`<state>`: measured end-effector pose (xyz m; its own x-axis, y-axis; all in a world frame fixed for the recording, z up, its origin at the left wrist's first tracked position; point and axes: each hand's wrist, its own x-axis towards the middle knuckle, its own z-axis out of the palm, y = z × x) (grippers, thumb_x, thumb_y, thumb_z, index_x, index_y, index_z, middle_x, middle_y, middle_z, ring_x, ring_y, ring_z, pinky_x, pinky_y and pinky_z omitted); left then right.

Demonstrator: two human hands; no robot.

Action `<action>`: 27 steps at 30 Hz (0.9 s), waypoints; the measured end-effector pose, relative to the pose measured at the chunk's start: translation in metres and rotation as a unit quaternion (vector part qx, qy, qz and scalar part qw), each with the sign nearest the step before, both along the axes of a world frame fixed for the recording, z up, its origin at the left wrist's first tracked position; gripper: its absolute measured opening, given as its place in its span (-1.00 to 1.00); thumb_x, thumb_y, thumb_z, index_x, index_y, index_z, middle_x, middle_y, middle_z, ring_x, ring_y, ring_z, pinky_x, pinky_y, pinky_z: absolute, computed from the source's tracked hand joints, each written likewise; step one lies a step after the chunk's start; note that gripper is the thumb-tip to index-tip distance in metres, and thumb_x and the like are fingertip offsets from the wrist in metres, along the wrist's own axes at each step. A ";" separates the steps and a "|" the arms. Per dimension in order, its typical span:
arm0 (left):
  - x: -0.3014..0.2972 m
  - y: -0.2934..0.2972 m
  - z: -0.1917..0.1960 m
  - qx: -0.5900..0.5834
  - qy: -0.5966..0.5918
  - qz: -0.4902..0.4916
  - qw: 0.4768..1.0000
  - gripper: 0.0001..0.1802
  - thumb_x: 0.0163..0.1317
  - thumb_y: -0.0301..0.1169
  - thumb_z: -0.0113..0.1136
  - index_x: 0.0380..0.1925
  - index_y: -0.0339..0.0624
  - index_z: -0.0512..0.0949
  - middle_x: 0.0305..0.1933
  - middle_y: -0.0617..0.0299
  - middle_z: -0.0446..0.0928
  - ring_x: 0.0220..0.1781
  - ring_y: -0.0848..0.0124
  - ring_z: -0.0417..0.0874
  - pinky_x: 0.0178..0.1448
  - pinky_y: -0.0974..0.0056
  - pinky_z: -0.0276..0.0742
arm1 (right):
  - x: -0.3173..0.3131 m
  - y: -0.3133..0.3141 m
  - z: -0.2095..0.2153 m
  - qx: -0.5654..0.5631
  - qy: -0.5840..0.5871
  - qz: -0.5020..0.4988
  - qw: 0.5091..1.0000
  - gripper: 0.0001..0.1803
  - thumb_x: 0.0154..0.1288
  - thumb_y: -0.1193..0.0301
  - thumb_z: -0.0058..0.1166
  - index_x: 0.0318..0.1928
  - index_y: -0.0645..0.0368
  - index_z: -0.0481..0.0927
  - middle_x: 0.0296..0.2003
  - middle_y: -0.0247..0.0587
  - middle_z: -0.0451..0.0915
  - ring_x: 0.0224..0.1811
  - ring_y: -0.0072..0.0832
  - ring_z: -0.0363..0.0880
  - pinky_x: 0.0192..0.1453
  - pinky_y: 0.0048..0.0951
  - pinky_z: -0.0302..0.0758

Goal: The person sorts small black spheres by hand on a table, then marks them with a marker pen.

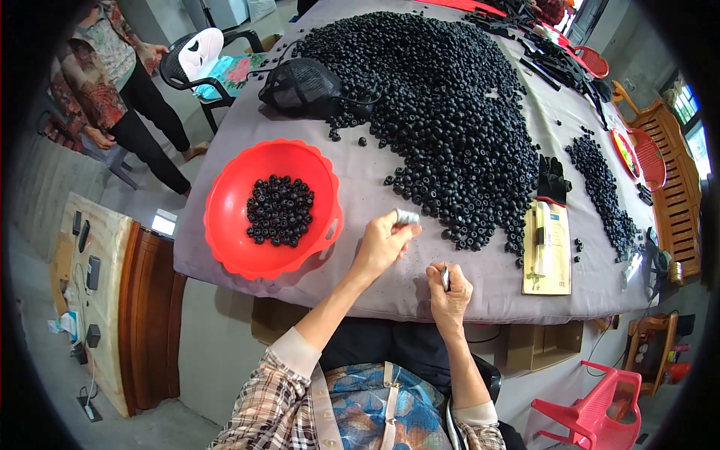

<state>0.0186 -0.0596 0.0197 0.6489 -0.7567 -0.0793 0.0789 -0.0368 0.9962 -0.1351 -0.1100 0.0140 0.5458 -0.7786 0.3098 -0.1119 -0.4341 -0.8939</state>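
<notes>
1. Pinching a small pale grey piece [407,217] at the fingertips of the left hand [382,244], raised just above the grey bench [360,169].
2. Clamped shut, right hand [448,289], around a thin dark tool [445,278] standing roughly upright, close below and right of the left hand.
3. Lying just up and right of the pinched piece: big heap of black beads [450,112], nearer the left hand.
4. Sitting left of that hand: red basin [225,217] with a few beads.
5. Hidden inside the fist: tool's tip; piece's shape too small to read.
</notes>
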 end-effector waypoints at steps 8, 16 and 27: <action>-0.032 0.031 -0.001 -0.078 0.200 -0.098 0.972 -0.80 0.11 -0.38 0.29 -0.32 -0.25 0.54 -0.52 0.34 0.54 -0.62 0.68 0.43 -0.59 0.57 0.35 | 0.001 0.002 0.018 0.021 -0.009 0.134 0.991 -0.73 0.11 0.61 0.13 -0.13 0.24 0.54 -0.43 -0.27 0.47 -0.48 -0.60 0.42 -0.42 -0.61 0.34; -0.014 0.036 -0.002 -0.030 0.317 -0.193 0.928 -0.79 0.12 -0.48 0.24 -0.24 -0.29 0.55 -0.44 0.26 0.56 -0.55 0.57 0.51 -0.49 0.50 0.44 | 0.000 0.002 0.011 -0.003 0.021 0.118 0.993 -0.66 0.00 0.68 0.11 -0.14 0.23 0.53 -0.47 -0.26 0.44 -0.49 -0.56 0.41 -0.44 -0.56 0.35; -0.018 0.037 -0.008 -0.063 0.339 -0.180 0.921 -0.82 0.13 -0.46 0.22 -0.27 -0.29 0.56 -0.45 0.28 0.56 -0.49 0.56 0.51 -0.41 0.46 0.45 | 0.008 0.006 0.004 -0.113 -0.044 0.044 0.992 -0.71 -0.10 0.69 0.23 -0.29 0.22 0.55 -0.44 -0.22 0.51 -0.49 -0.50 0.45 -0.45 -0.56 0.36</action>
<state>0.0005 -0.0226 0.0112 0.1880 -0.9440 -0.2713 0.6890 -0.0700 0.7213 -0.1272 -0.1038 0.0184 0.5707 -0.6345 0.5213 0.0096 -0.6296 -0.7769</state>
